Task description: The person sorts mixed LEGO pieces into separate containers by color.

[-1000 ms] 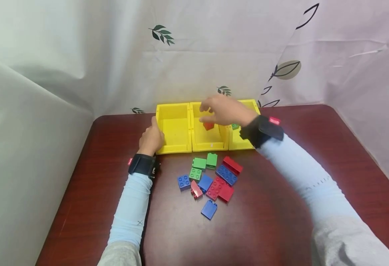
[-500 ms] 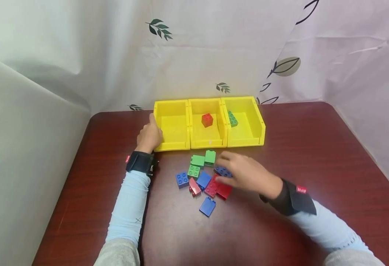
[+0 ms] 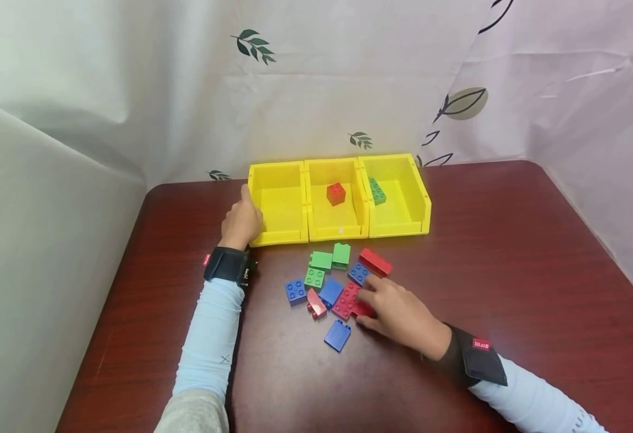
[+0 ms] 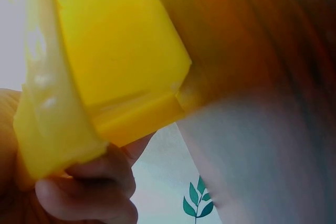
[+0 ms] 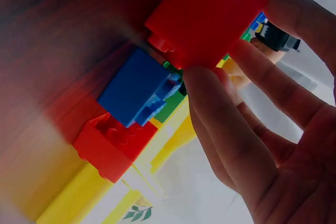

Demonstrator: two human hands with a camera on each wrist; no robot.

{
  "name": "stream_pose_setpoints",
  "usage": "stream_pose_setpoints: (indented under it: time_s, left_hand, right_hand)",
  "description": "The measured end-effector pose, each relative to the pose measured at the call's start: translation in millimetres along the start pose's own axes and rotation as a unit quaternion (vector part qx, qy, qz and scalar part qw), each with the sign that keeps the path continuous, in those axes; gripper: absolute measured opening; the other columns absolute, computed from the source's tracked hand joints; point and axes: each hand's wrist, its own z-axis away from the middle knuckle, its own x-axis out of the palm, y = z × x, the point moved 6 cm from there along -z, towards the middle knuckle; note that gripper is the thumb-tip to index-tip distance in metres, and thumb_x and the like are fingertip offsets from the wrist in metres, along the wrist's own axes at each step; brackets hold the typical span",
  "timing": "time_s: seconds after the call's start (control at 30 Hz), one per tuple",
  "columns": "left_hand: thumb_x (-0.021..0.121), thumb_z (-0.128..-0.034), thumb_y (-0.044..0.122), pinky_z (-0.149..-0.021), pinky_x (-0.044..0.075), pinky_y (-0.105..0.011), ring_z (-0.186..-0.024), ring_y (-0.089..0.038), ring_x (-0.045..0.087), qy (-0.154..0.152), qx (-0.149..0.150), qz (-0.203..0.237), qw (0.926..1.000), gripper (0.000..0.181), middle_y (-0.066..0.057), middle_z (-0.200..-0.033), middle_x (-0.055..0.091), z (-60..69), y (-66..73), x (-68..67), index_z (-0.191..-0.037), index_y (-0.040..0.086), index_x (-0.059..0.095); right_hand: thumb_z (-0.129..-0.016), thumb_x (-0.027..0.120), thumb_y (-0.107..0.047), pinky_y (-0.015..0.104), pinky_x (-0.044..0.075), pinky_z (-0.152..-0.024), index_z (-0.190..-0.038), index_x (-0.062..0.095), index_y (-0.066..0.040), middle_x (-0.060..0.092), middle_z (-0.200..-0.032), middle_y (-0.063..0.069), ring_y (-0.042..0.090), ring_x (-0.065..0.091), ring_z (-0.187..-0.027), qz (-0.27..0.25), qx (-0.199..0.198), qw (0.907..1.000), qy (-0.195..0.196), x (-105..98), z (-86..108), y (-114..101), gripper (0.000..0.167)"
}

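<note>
In the head view my left hand grips the left wall of the left yellow bin. In the left wrist view its fingers curl around the yellow edge. My right hand is at the right side of a loose pile of toy bricks. Its thumb and fingers are at opposite sides of a red brick, which the hand partly covers in the head view. Touching or close by it are another red brick and a blue brick.
The middle bin has a red brick in it; the right bin holds a green brick. Several green, blue and red bricks lie in front, including a blue brick nearest me. A pale curtain hangs behind.
My right hand has moved from above the middle bin down and back to the pile, and its fingers have come around a red brick. The left hand stays on the bin.
</note>
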Motion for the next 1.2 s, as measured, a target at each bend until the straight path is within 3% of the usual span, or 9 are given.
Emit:
stream_pose_setpoints:
  time_s: [0.2,0.43,0.73,0.83,0.97,1.2]
  left_hand:
    - [0.037,-0.1014,0.016,-0.075,0.048,-0.044,-0.082,-0.035,0.057,0.002,0.004,-0.003,1.0,0.064,-0.021,-0.104,0.056,0.3,-0.3,0.8,-0.155,0.011,0.003]
    - [0.038,-0.1021,0.017,-0.077,0.048,-0.044,-0.084,-0.035,0.057,0.002,0.004,0.003,1.0,0.062,-0.02,-0.105,0.055,0.9,-1.4,2.3,-0.154,0.012,0.005]
    - [0.04,-0.1017,0.016,-0.076,0.048,-0.043,-0.083,-0.035,0.057,0.006,0.004,0.005,1.0,0.06,-0.019,-0.104,0.056,-0.9,-0.2,0.7,-0.153,0.012,0.009]
    - [0.04,-0.1018,0.017,-0.076,0.048,-0.043,-0.083,-0.035,0.057,0.008,0.006,0.004,0.9999,0.059,-0.019,-0.103,0.056,-1.1,0.0,-0.8,-0.153,0.012,0.009]
    - [0.04,-0.1019,0.017,-0.078,0.048,-0.044,-0.084,-0.035,0.057,0.008,0.003,0.006,0.9999,0.059,-0.019,-0.104,0.056,-0.5,-0.8,-0.7,-0.152,0.012,0.01]
    - [0.042,-0.1009,0.015,-0.081,0.05,-0.045,-0.086,-0.035,0.056,0.005,0.006,0.007,0.9999,0.062,-0.019,-0.107,0.055,1.7,0.3,-0.7,-0.153,0.011,0.009]
  right_hand:
    - [-0.073,0.086,-0.033,0.025,0.053,-0.064,-0.102,0.073,-0.011,0.059,-0.091,0.006,0.014,0.054,-0.076,0.002,0.019,0.9996,0.02,2,2.9,-1,0.039]
    - [-0.074,0.085,-0.031,0.033,0.058,-0.07,-0.104,0.074,-0.011,0.066,-0.097,0.009,0.018,0.062,-0.078,0.008,0.05,0.9986,0.014,4,3.3,-4,0.038]
    - [-0.073,0.086,-0.033,0.028,0.056,-0.063,-0.103,0.073,-0.011,0.065,-0.089,0.005,0.013,0.059,-0.07,0.022,0.034,0.9992,0.0,-1,-1.2,-3,0.039]
    - [-0.072,0.087,-0.031,0.026,0.056,-0.061,-0.102,0.073,-0.009,0.064,-0.089,0.006,0.013,0.059,-0.069,0.024,0.02,0.9995,0.007,-15,-5.6,-3,0.039]
    - [-0.073,0.087,-0.027,0.024,0.052,-0.059,-0.099,0.072,-0.007,0.063,-0.088,0.006,0.012,0.056,-0.068,0.01,-0.002,0.999,0.043,-50,-22.8,-1,0.036]
    - [-0.079,0.082,-0.025,0.03,0.052,-0.066,-0.091,0.07,-0.008,0.064,-0.084,0.006,0.019,0.057,-0.074,-0.023,0.004,0.9973,0.069,-109,-85.5,18,0.024]
